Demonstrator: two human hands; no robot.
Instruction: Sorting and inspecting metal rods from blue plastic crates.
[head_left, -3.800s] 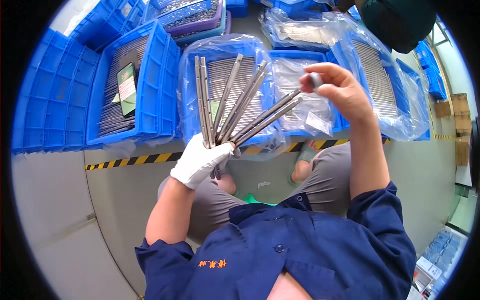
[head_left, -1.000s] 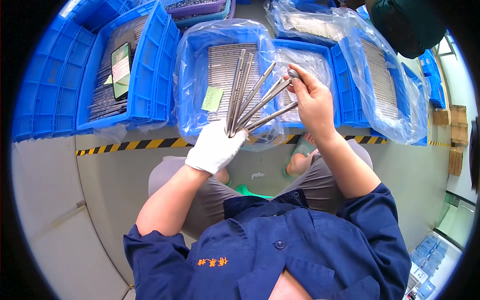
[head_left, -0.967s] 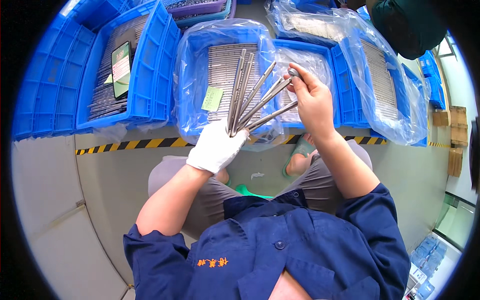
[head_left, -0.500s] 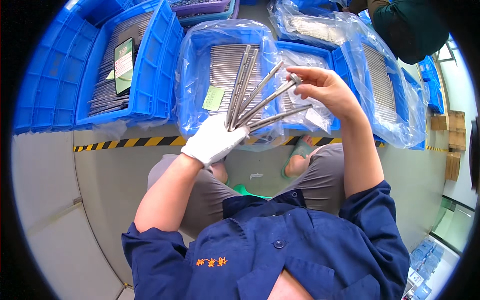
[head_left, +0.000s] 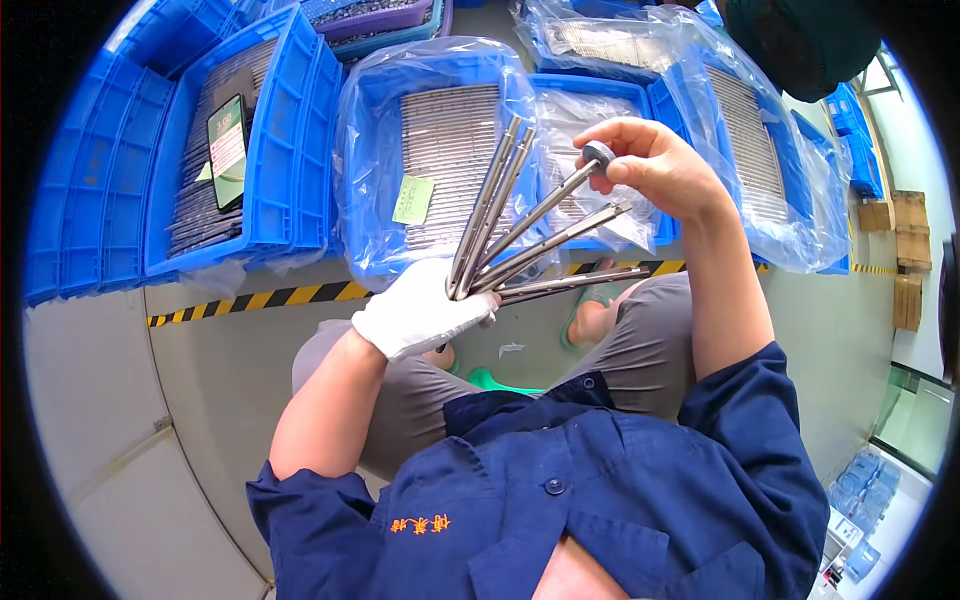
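Observation:
My left hand (head_left: 418,308), in a white glove, is closed round the lower ends of several thin metal rods (head_left: 490,205), which fan out upward and to the right. My bare right hand (head_left: 655,165) pinches a small dark round knob-like piece (head_left: 598,155) between thumb and fingers. That piece sits at the upper end of one rod, whose other end is in my left hand. Beyond the rods stands a blue bin (head_left: 385,95) lined with clear plastic, holding rows of similar rods (head_left: 450,140) and a pale green paper slip (head_left: 413,200).
At the left, a phone (head_left: 228,150) lies on rods in a stacked blue crate (head_left: 285,130). More plastic-lined bins (head_left: 745,140) of rods stand at the right. Yellow-black tape (head_left: 270,300) runs along the floor before the bins. A dark-clothed person (head_left: 800,45) is at the far right.
The rods in my left hand have spread wider, some swinging lower to the right. The round piece has turned to show its dark face. My left hand is slightly lower and the view has shifted.

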